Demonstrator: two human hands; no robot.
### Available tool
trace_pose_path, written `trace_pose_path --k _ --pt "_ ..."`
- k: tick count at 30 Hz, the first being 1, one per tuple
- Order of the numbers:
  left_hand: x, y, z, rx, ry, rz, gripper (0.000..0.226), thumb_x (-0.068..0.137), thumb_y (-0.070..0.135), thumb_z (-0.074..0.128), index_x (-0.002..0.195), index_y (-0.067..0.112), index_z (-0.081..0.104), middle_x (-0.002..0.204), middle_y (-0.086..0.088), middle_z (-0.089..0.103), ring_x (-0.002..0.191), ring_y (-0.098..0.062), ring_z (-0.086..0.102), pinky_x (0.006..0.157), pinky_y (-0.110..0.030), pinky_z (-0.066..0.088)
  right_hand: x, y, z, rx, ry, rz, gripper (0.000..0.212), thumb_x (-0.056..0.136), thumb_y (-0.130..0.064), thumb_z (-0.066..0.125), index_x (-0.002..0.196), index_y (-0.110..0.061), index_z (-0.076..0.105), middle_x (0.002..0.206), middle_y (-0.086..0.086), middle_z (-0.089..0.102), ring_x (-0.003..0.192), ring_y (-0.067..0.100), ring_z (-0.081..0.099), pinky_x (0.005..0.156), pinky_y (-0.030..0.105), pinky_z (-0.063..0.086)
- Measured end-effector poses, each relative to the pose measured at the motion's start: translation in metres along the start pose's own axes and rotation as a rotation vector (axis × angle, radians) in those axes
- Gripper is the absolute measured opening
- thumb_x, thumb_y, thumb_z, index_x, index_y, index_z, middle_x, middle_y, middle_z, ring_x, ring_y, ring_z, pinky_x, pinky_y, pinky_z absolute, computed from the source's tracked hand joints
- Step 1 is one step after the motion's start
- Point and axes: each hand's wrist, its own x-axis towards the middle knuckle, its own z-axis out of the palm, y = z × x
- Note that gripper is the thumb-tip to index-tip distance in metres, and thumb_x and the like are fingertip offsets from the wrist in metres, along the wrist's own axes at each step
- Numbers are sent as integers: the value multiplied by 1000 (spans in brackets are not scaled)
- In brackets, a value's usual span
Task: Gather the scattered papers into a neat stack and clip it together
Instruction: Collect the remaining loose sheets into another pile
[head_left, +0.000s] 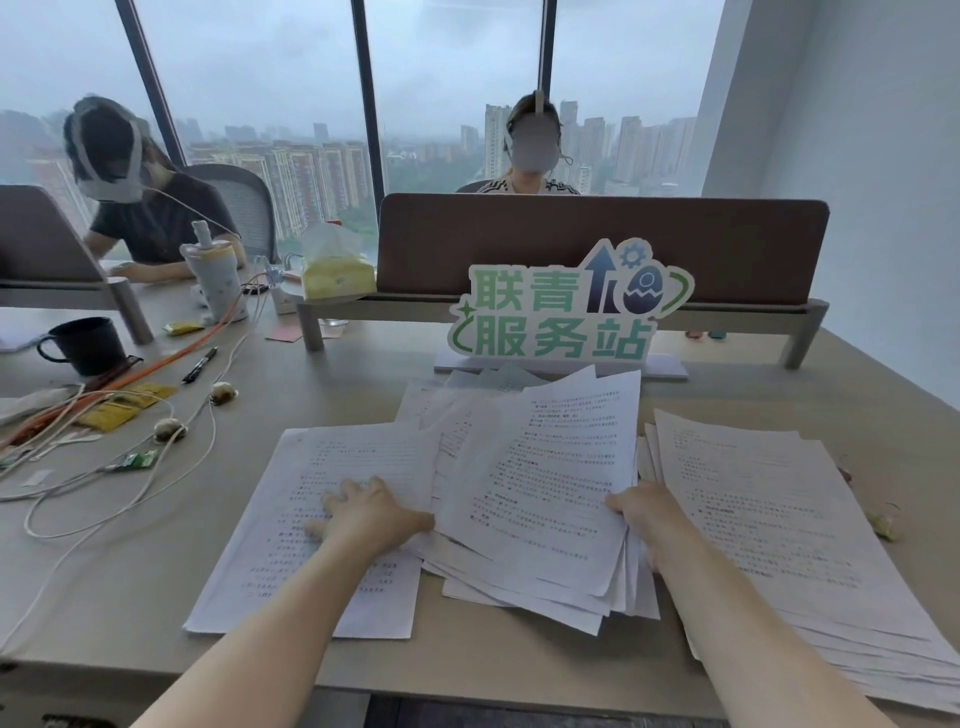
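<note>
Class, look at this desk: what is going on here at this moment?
A person is gathering printed papers on a desk. The left hand lies flat on a sheet at the left. The right hand grips the edge of the loose middle pile. More sheets lie to the right. Nothing is neatly stacked yet, and no clip is visible.

Right hand: you can see your thumb on top of the middle pile; the fingers are tucked under the sheets, out of sight.
Left hand: its near edge is covered by the middle pile's lifted corner.
Right pile: its near right corner runs off the picture's edge.
Printed text: too small and soft for you to read on any sheet.
Far sheets: mostly buried under the middle pile; you cannot count them.
Faces opposite: blurred.
Counter: cut off at the left edge.
</note>
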Motion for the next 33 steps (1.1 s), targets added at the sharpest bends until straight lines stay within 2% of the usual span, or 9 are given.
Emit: trace_pose_path --k 6,10,12,14,20,24,26,29,33 --pt "4 0 -8 -24 -15 -1 102 58 55 68 144 16 28 147 -7 31 136 -37 26 100 -60 32 -8 1 -3 19 16 -8 17 91 -5 56 105 0 63 109 18 67 103 35 63 97 45 49" --pt "15 -8 -8 45 154 129 53 71 27 54 121 10 49 114 -9 51 106 -35 53 90 -46 49 -11 0 -9 66 30 -30 11 91 -1 55 97 -6 62 103 14 66 96 31 63 95 43 50" --pt "18 -15 -10 28 250 184 34 77 15 49 111 8 54 105 -10 55 96 -33 57 82 -40 50 -12 -3 -14 84 51 -36 16 91 0 56 105 -2 64 101 15 66 93 31 63 91 42 51" --pt "20 -22 -15 -20 301 216 28 80 7 47 108 6 53 100 -13 59 88 -32 56 73 -38 48 -12 -5 -19 103 89 -40 21 90 0 56 110 4 64 103 19 68 97 36 64 97 48 49" --pt "21 -2 -28 -159 438 347 30 78 -1 46 107 3 53 100 -21 65 91 -38 60 66 -34 39 -13 -9 -27 180 116 -65 24 91 4 54 114 0 62 93 10 62 85 29 59 89 43 52" --pt "13 32 -28 -261 412 394 33 78 -1 46 110 7 52 99 -18 64 78 -31 51 65 -34 40 -15 -8 -28 205 114 -78 24 91 5 51 110 -6 61 89 10 62 78 27 58 59 27 46" --pt "16 47 -24 -285 394 435 35 78 1 47 112 9 51 101 -16 64 81 -30 53 67 -36 44 -14 -9 -31 214 127 -75 23 91 5 50 110 -4 62 93 13 63 82 30 60 63 29 48" --pt "25 69 -15 -293 279 458 52 81 13 52 133 12 43 123 -14 57 108 -33 54 86 -41 48 -10 -9 -37 202 133 -84 23 93 3 51 111 -4 62 93 11 65 84 30 61 66 30 49" --pt "29 88 -7 -279 63 450 93 78 55 67 152 20 22 152 -10 34 136 -32 36 107 -45 35 -1 -11 -43 192 117 -94 30 94 2 50 122 -2 62 96 8 64 90 31 61 77 36 52"
